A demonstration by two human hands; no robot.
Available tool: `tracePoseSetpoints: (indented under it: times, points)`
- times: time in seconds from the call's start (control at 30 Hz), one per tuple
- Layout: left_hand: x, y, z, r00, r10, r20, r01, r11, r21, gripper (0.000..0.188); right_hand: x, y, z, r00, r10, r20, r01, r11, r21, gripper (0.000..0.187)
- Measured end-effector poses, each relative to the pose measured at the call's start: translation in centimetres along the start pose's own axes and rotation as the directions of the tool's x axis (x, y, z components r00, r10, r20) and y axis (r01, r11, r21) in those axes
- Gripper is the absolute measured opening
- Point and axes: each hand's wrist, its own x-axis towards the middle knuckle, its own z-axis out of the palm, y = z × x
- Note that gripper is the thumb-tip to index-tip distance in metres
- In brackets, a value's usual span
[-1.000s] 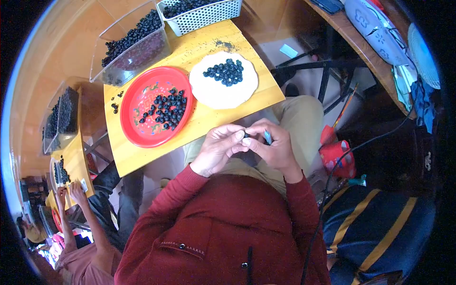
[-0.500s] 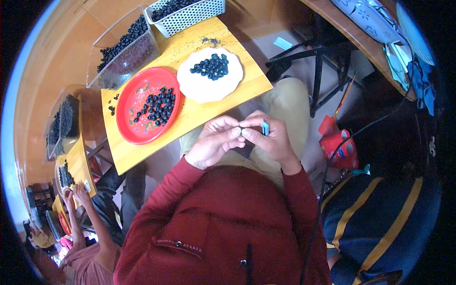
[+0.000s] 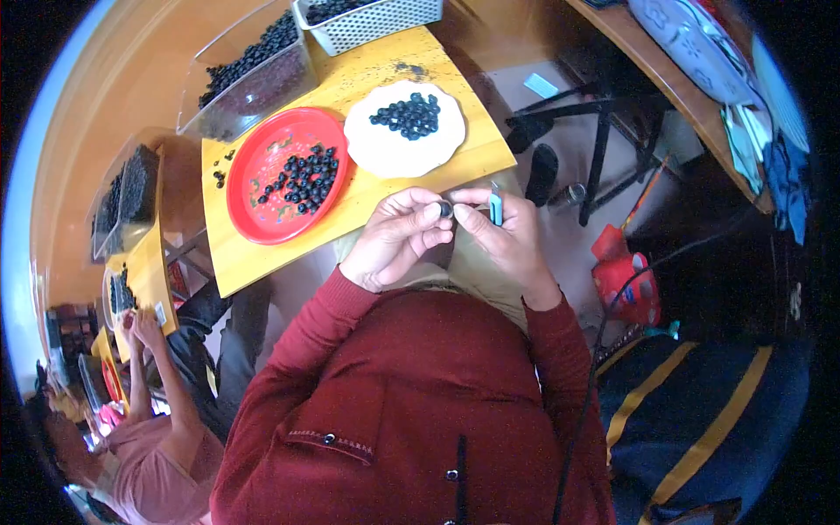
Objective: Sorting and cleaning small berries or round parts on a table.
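Note:
My left hand [image 3: 398, 236] pinches a small round black piece [image 3: 445, 209] between thumb and fingertips, just off the table's near edge. Close to that piece are the thumb and fingertips of my right hand [image 3: 507, 234]. A small teal tool [image 3: 496, 208] is gripped among my right fingers; its working end is hard to make out. Beyond my hands lies a red plate [image 3: 249, 206] holding many similar black pieces. Beside it is a white scalloped plate [image 3: 402, 159] bearing a cluster of darker, shinier-looking ones.
On the yellow table [image 3: 376, 192] are a clear bin [image 3: 254, 109] and a white perforated basket [image 3: 385, 31], both with black pieces. Dark crumbs lie near the basket. Another person's hands [image 3: 140, 328] work at left. A red bucket [image 3: 626, 289] stands on the right.
The table and plates now appear lower-left to upper-right shifted as the view moved. My fingertips have parted slightly, showing the black piece more clearly in my left fingers.

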Motion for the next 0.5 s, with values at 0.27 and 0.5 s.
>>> tracePoseSetpoints:
  times: [0.27, 0.5]
  points:
    - [-0.2, 0.4, -1.0, 0.984, 0.132, -0.120, -0.137, 0.990, -0.035, 0.015, 1.0, -0.7, 1.2, 0.962, -0.271, 0.033, 0.251, 0.831, -0.496, 0.036]
    - [0.7, -0.3, -0.1, 0.984, 0.121, -0.130, -0.131, 0.989, -0.069, 0.016, 0.8, -0.3, 1.1, 0.945, -0.323, 0.047, 0.313, 0.853, -0.417, 0.027]
